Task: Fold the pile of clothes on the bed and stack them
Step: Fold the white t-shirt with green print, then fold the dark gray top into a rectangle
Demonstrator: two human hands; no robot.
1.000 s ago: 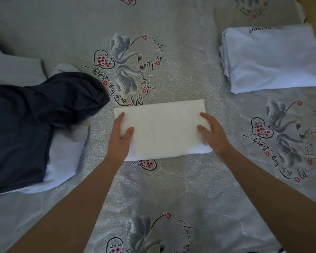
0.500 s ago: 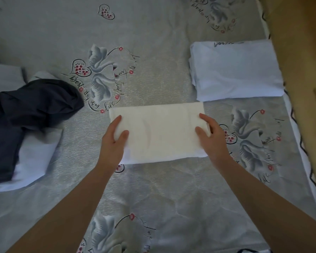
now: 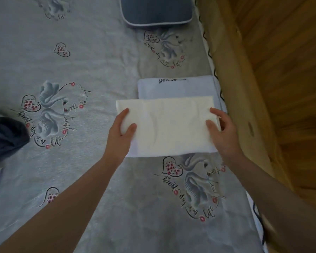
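Two hands are gripping one folded cream-white garment (image 3: pixel 169 126) by its short ends: left hand (image 3: pixel 121 133) with thumb on top and fingers curled under the left end, right hand (image 3: pixel 222 133) pinching the right end the same way. Neither hand is free.

A second ago this garment was lying on the bed (image 3: pixel 91 189) well short of the folded light-blue garment (image 3: pixel 173 87); now it is overlapping the near part of that piece, close to the bed's right edge, next to the wooden bed frame (image 3: pixel 232 73). Its left end is sticking out past the blue piece's left edge; its near edge is hanging over bare sheet. Whether it is already resting on the blue piece or held just above, I cannot tell.

Judgement: stacking step is under way, not finished; the cream piece is needing a shift toward the far right to sit square.

Dark navy garment (image 3: pixel 5 137) is lying unfolded at the bed's left edge, so more folding remains. Blue-grey pillow (image 3: pixel 157 11) is sitting at the far edge.
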